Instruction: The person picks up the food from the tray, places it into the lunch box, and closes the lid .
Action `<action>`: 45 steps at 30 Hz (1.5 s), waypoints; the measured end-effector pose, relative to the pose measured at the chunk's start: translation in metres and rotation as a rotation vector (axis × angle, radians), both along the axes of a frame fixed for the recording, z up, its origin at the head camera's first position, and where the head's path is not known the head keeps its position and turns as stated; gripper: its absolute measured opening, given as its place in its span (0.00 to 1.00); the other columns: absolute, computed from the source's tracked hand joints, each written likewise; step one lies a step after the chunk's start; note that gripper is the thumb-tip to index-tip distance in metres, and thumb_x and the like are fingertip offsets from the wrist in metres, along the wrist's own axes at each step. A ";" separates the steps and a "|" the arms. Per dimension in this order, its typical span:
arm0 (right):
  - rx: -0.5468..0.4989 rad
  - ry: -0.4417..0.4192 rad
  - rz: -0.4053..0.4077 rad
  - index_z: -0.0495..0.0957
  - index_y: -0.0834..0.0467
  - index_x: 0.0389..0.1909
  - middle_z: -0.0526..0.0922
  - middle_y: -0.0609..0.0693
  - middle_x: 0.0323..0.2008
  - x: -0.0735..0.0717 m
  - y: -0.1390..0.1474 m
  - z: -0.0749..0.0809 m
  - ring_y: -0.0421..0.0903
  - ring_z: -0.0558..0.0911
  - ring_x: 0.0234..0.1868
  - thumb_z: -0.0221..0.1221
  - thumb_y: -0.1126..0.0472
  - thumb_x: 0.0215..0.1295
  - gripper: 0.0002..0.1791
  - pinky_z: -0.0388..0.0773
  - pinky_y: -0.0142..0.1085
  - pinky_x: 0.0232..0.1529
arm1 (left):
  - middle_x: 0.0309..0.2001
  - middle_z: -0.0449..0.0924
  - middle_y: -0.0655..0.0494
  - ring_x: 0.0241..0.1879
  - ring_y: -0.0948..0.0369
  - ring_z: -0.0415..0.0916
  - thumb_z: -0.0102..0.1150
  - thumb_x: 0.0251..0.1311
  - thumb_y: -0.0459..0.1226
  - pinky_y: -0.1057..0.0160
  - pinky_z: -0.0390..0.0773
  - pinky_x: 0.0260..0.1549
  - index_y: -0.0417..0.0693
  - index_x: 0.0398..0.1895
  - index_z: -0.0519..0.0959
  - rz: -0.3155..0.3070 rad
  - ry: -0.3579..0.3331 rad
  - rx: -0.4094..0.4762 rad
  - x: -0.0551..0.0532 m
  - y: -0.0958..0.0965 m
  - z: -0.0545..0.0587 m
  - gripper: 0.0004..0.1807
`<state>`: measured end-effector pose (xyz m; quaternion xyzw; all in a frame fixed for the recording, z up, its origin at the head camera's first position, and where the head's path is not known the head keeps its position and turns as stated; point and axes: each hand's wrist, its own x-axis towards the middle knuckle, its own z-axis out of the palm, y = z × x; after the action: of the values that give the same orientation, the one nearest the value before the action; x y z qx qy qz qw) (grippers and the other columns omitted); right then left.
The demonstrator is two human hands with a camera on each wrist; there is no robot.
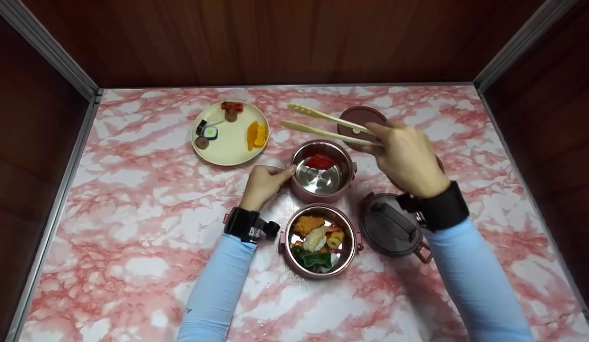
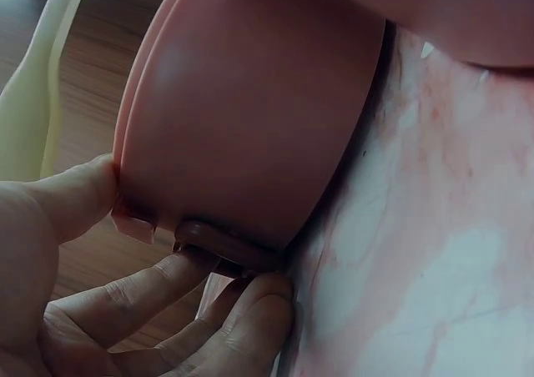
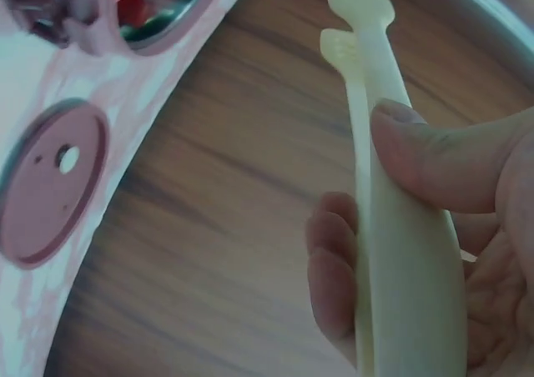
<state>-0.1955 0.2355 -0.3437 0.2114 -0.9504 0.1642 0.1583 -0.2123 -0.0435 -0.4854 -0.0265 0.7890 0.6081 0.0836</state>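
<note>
Pale yellow tongs are in my right hand, thumb on one arm and fingers on the other. Their tips are apart with nothing between them, above and behind a pink-walled steel container. A red food piece lies inside that container. My left hand grips the container's left side; in the left wrist view the thumb touches the rim and the fingers hold the side clasp. Just in front stands a second pink container holding several food pieces, among them a green one.
At the back left, a cream plate bears several food pieces, including sushi and yellow-orange slices. A round pink lid lies behind my right hand. A dark lid with a handle lies beneath the right forearm. Wooden walls enclose the table.
</note>
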 end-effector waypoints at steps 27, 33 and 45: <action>0.158 -0.409 0.130 0.84 0.60 0.34 0.83 0.54 0.31 -0.120 -0.175 -0.028 0.55 0.79 0.36 0.64 0.62 0.60 0.05 0.77 0.48 0.43 | 0.11 0.62 0.62 0.15 0.65 0.60 0.68 0.62 0.41 0.68 0.63 0.20 0.47 0.09 0.70 -0.021 0.133 0.020 0.002 0.001 0.000 0.25; 0.149 -0.451 0.156 0.85 0.60 0.37 0.84 0.53 0.33 -0.124 -0.184 -0.033 0.52 0.78 0.36 0.64 0.60 0.63 0.07 0.76 0.44 0.44 | 0.12 0.63 0.62 0.16 0.64 0.62 0.67 0.62 0.41 0.68 0.65 0.21 0.44 0.10 0.72 -0.024 0.137 -0.002 0.002 0.000 -0.001 0.24; 0.181 -0.445 0.181 0.85 0.60 0.42 0.85 0.54 0.38 -0.127 -0.195 -0.036 0.53 0.79 0.39 0.65 0.61 0.64 0.09 0.76 0.43 0.47 | 0.09 0.58 0.63 0.13 0.66 0.58 0.68 0.60 0.42 0.66 0.61 0.19 0.53 0.06 0.68 0.001 0.100 -0.042 -0.001 -0.002 -0.002 0.27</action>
<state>-0.3222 0.0408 -0.3796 0.2677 -0.9498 0.1345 -0.0899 -0.2136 -0.0459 -0.4874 0.0015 0.8049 0.5919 0.0431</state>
